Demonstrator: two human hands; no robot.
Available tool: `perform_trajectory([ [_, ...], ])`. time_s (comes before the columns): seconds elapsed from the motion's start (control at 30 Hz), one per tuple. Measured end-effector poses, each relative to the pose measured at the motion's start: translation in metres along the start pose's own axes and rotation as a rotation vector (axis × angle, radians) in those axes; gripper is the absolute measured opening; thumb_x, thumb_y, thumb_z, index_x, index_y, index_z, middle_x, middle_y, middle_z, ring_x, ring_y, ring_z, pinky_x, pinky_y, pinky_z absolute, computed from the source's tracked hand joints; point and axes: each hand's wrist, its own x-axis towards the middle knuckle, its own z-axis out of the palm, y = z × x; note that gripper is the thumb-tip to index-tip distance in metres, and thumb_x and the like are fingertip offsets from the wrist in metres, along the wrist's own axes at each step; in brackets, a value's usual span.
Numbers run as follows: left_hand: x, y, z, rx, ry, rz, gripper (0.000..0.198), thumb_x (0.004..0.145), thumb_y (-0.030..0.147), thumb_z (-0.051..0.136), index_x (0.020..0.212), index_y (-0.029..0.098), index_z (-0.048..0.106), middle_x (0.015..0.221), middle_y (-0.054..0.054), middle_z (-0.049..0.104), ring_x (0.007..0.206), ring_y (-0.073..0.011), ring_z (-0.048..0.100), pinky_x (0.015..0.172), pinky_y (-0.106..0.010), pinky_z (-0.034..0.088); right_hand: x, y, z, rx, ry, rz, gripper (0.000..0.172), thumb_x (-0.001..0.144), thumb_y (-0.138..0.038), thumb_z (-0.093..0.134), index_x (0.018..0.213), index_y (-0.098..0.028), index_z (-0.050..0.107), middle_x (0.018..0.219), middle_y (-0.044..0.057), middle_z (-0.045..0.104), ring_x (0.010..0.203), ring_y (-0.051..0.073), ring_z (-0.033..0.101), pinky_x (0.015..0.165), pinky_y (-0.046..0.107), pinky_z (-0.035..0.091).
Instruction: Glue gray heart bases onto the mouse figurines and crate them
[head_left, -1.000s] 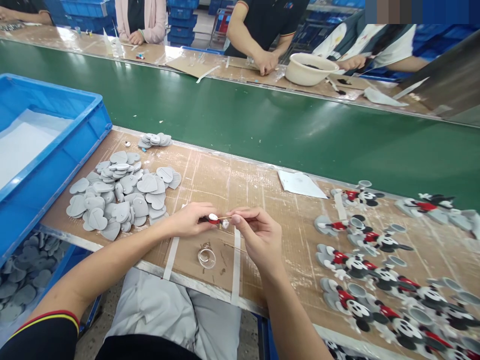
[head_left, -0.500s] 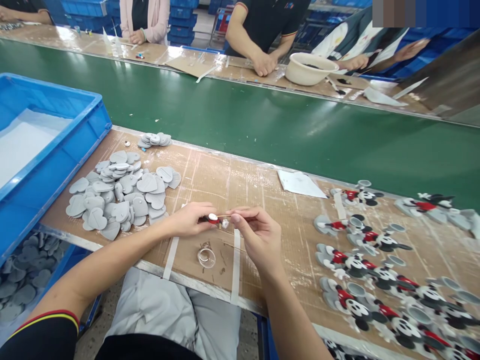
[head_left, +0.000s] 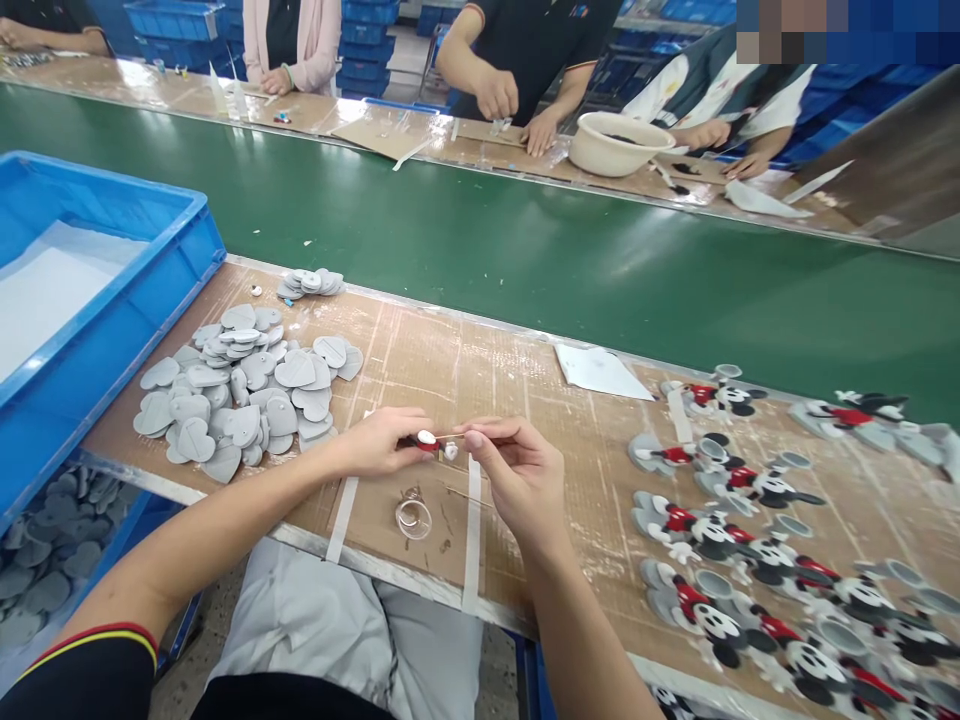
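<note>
Hands at a cardboard-covered bench [head_left: 450, 370], seen from the wearer's head. The left hand [head_left: 379, 441] pinches a small red, black and white figure piece [head_left: 431, 447] at its dark left end, finger and thumb narrowed upon it. The piece is held above the near middle of the bench; its long axis runs left to right, the white knobbed end pointing right and slightly near, a white oval lying uppermost. The right hand [head_left: 521, 480] grips a thin stick [head_left: 452, 436] between thumb and fingertips; the stick lies nearly level, its tip directed left at the piece. Whether tip and piece touch cannot be told. Nearer than the hands is a clear cup [head_left: 415, 520]. Left: heaped grey hearts [head_left: 244, 390]. Right: rows of mouse-eared figures [head_left: 712, 535]. Far: a green belt [head_left: 450, 240].
</note>
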Motion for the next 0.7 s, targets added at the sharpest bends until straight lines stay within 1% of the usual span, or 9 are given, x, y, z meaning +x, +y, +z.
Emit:
perform_trajectory([
  [0.17, -0.0004, -0.0001, 0.0, 0.014, 0.001, 0.002, 0.014, 0.094, 0.026, 0.056, 0.097, 0.015, 0.065, 0.092, -0.006, 0.063, 0.086, -0.0189, 0.06, 0.079, -0.029, 0.045, -0.0002, 0.0, 0.0014, 0.008, -0.012, -0.007, 0.006, 0.085, -0.02, 0.073, 0.083, -0.023, 0.069, 0.086, 0.001, 0.074, 0.082, 0.014, 0.071, 0.073, 0.025, 0.057],
  [0.6, -0.0005, 0.0003, -0.0004, 0.019, 0.002, 0.021, 0.014, 0.094, 0.026, 0.056, 0.095, 0.015, 0.064, 0.092, -0.006, 0.063, 0.086, -0.0181, 0.06, 0.078, -0.027, 0.044, -0.0016, 0.001, -0.0006, 0.013, -0.026, -0.023, 0.007, 0.086, -0.018, 0.072, 0.085, -0.024, 0.069, 0.087, 0.001, 0.074, 0.083, 0.014, 0.071, 0.075, 0.027, 0.057],
  [0.7, -0.0008, -0.0002, -0.0005, 0.03, 0.006, 0.032, 0.012, 0.094, 0.025, 0.056, 0.093, 0.015, 0.064, 0.089, -0.005, 0.062, 0.083, -0.0173, 0.059, 0.076, -0.027, 0.044, -0.0016, 0.0009, -0.0001, -0.001, -0.033, -0.034, 0.007, 0.086, -0.017, 0.072, 0.086, -0.024, 0.069, 0.088, 0.001, 0.074, 0.084, 0.014, 0.071, 0.075, 0.027, 0.057],
])
